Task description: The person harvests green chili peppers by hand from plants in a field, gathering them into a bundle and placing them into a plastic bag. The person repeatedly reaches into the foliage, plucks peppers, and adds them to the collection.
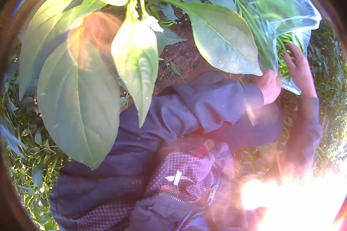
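Note:
A clear plastic bag filled with long green peppers lies at the upper right. My left hand reaches across to the bag's near edge and looks closed around the plastic; its fingertips are mostly hidden. Beside it, my right hand is at the bag's opening, its fingers bent against the peppers. Whether a pepper is between those fingers cannot be made out. Large green leaves of a pepper plant hang close to the camera, with small white blossoms at the top.
Brown soil shows between the leaves and my dark sleeves. Dense low plants stand on the left, with more foliage on the right. Strong sun glare washes out the lower right.

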{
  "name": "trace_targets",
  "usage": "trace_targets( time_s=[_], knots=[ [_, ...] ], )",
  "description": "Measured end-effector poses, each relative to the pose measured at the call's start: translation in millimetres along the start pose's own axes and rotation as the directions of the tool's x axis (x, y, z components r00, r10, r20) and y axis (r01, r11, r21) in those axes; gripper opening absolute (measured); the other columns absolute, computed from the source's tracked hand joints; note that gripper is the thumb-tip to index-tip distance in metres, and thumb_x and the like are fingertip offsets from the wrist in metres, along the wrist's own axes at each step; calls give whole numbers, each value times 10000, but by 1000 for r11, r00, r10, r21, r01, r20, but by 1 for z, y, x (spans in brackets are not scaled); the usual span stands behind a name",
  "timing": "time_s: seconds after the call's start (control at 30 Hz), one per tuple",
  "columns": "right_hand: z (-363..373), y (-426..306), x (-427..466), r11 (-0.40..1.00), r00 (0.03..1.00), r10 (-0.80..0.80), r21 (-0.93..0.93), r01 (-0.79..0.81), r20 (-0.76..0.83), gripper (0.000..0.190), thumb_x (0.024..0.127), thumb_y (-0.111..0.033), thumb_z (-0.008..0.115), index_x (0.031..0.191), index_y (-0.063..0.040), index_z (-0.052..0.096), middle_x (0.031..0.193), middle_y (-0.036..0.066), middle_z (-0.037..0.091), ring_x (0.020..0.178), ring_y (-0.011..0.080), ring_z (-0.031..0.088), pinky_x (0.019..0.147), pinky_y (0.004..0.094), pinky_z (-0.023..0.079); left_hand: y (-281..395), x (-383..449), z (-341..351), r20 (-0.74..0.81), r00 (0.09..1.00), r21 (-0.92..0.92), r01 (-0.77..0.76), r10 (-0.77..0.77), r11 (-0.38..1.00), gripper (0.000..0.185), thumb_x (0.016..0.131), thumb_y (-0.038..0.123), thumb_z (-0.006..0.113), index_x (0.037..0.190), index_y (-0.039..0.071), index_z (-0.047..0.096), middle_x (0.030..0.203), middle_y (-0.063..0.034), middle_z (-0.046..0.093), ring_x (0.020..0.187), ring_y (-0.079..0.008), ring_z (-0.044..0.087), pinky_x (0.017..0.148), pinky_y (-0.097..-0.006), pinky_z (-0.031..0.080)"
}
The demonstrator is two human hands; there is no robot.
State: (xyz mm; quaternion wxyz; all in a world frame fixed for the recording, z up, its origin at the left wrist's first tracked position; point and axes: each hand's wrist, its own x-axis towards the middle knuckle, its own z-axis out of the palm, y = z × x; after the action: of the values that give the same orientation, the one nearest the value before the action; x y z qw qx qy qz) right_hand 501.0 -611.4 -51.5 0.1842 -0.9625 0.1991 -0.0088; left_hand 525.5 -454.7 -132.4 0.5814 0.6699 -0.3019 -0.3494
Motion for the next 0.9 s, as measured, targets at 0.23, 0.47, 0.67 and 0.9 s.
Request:
trace_targets(
  time_s=[0.23,0.47,0.67,0.9],
  knots=[
    [-53,-8,-41,925,902,247,192,-328,353,363,1010,-96,566,1349,32,557,1089,62,684,889,101,621,800,255,512,-3,8,-2,63,997,82,30,-35,996,332,908,260,526,847,-22,688,842,-282,668,833,-471,657,798,-545,508],
    [-18,-7,-16,978,916,-55,208,-32,398,403,957,-20,596,1358,11,567,1261,134,658,1095,180,647,917,296,505,2,4,-21,61,997,48,38,-41,998,318,905,252,529,851,-17,690,831,-268,673,815,-460,658,794,-539,508],
    [55,-5,25,929,933,-118,369,-17,341,395,990,-149,556,1362,-18,569,1237,116,658,1095,180,617,965,330,478,4,2,-21,77,997,34,12,-15,999,311,891,240,536,826,-20,694,827,-263,672,819,-452,658,803,-538,502],
    [53,11,31,904,815,-419,95,418,400,331,887,-104,623,1211,-37,645,1081,150,712,945,281,671,865,373,511,6,-1,-31,119,993,82,-30,21,996,300,891,229,541,810,-18,690,799,-264,664,795,-449,656,781,-538,499]
  ],
)
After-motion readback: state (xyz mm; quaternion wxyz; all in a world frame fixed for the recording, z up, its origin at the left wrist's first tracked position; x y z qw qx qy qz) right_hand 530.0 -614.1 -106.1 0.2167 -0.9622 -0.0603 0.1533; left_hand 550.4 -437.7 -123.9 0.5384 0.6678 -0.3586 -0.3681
